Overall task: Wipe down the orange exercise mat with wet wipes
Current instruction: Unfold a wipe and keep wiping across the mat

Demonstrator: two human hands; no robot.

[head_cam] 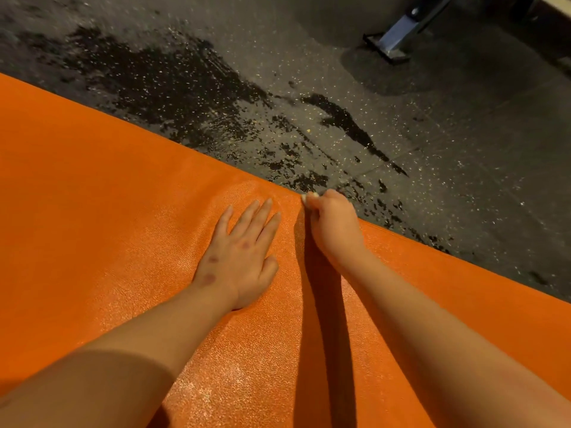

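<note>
Where the right hand (333, 223) curls tight at the far edge of the orange exercise mat (92, 196), its fingers and thumb pinch a small white wad, most likely a wet wipe (309, 197), of which only a sliver shows past the fingertips. Just beside it, a little in from that edge, the left hand (244, 257) lies flat on the mat with fingers straight and spread, holding nothing and seemingly bracing the surface. The mat runs under both forearms, and a pale sheen shows on it near the far edge and again nearer the person. Beyond the far edge lies a dark speckled rubber floor (432, 134), with wet-looking patches (154, 88) right up against the mat, and well beyond the edge stands 1 metal equipment foot (392, 38). The main risk, as I judge it, is that the wipe slips over the edge and drags on the floor, picking up grit that would then be smeared back onto the mat. A wad bunched this small also covers little surface, so strips could be missed. No wipe packet, bin or other container is in view, so where fresh wipes come from cannot be told.
</note>
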